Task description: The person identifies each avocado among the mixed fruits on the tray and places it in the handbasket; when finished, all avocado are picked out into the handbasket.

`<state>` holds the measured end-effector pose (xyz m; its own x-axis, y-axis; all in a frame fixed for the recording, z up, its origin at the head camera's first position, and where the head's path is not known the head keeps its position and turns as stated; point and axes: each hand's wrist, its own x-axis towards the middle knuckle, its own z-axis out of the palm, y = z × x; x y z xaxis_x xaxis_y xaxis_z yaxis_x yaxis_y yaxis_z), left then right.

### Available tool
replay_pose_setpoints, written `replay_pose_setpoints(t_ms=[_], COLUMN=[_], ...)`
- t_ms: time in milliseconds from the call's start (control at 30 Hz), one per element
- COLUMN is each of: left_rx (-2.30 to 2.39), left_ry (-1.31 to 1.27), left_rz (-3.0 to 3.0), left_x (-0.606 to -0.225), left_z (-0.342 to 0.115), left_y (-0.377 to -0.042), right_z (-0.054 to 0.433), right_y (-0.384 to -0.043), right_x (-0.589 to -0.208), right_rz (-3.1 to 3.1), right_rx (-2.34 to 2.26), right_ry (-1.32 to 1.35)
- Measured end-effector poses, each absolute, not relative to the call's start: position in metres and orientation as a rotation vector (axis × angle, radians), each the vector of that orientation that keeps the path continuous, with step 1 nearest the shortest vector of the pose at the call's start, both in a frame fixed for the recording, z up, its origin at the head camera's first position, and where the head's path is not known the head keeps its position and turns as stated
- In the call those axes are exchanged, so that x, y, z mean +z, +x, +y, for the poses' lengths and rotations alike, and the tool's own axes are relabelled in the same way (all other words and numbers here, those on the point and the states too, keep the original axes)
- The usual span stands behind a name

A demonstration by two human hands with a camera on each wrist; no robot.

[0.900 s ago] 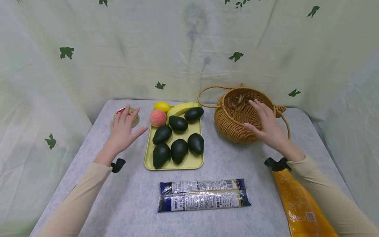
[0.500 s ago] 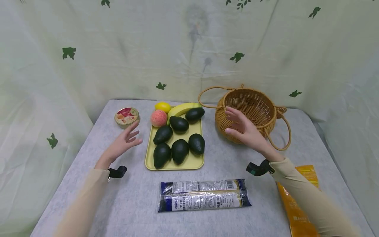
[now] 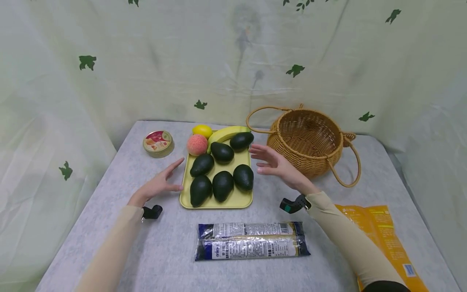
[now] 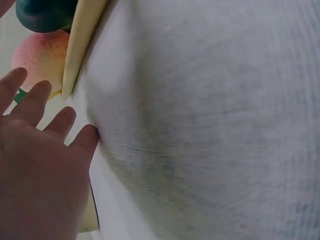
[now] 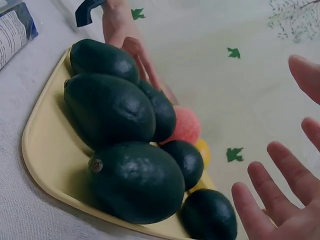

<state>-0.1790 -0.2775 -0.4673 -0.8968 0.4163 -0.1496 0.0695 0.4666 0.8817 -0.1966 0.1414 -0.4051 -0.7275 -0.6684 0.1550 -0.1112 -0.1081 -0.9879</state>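
Note:
A yellow tray bears several dark green avocados, a pink peach, a lemon and a banana. My left hand is at the tray's left side, thumb and fingers spread, fingertips close to the rim. On the opposite side my right hand hovers with its fingers extended toward the avocados and holds nothing. The right wrist view shows those fingers apart beside the avocados. In the left wrist view, the left fingers overlap the peach.
A wicker basket with two handles stands behind my right hand. Back left is a round tin. A long plastic packet lies in front of the tray, and an orange bag lies partly under the right sleeve.
Both hands have moved inward to the tray's sides. My right hand came left from over the basket; my left hand came down and right, away from the tin.

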Motion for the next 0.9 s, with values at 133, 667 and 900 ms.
replay_pose_setpoints(t_ms=[133, 667, 900], left_rx=[1.343, 1.200, 1.218], left_ry=[0.447, 0.523, 0.518], left_rz=[2.384, 2.412, 2.387], left_x=[-0.472, -0.476, -0.474], left_z=[-0.278, -0.278, -0.276], left_y=[-0.178, -0.179, -0.179], right_z=[0.137, 0.113, 0.104], right_y=[-0.204, -0.215, -0.218], right_x=[-0.416, -0.433, -0.441], right_rz=[1.778, 2.066, 2.159], right_rx=[-1.797, -1.298, -1.200], right_ry=[-0.859, -0.998, -0.990])
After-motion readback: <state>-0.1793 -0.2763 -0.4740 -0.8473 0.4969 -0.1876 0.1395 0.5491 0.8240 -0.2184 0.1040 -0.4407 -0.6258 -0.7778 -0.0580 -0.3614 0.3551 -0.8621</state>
